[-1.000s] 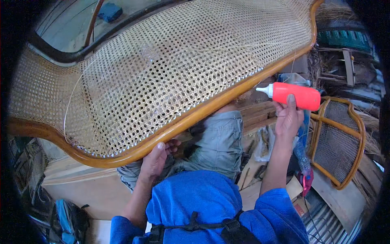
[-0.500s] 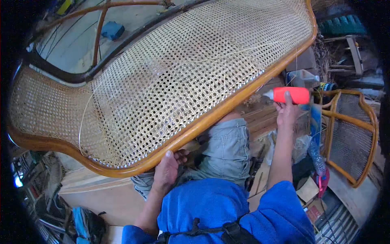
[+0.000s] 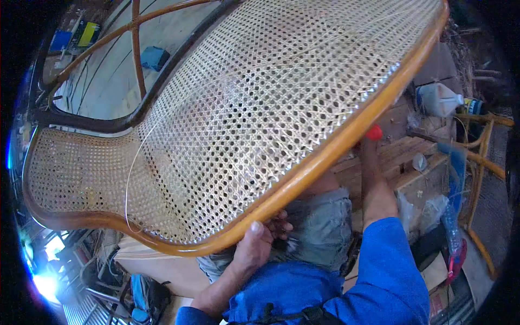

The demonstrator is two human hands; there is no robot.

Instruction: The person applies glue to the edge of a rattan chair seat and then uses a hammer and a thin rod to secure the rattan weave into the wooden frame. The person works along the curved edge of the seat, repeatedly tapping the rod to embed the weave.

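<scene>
A large woven cane panel (image 3: 254,114) slants across my lap, set in a glossy brown rattan frame (image 3: 325,168). My left hand (image 3: 254,246) is at the near lower rail, thumb against its edge and fingers curled beneath. One loose cane strand (image 3: 128,189) bows over the weave on the left side. Beyond the rail on the right, my right hand (image 3: 370,151) reaches low and away from me, closed round a red bottle (image 3: 374,131). The rail hides part of that bottle and some of the fingers.
A dark curved rail (image 3: 89,122) borders the panel's far side. To the right lie stacked wooden boards (image 3: 411,154), a whitish jug (image 3: 440,99), a clear plastic bottle (image 3: 450,227) and another rattan frame (image 3: 476,189). A dark-and-blue bag (image 3: 143,298) sits at lower left.
My right hand has lowered the red bottle and moved it farther away, partly behind the rail. The view has shifted, and my left hand stays at the lower rail.
</scene>
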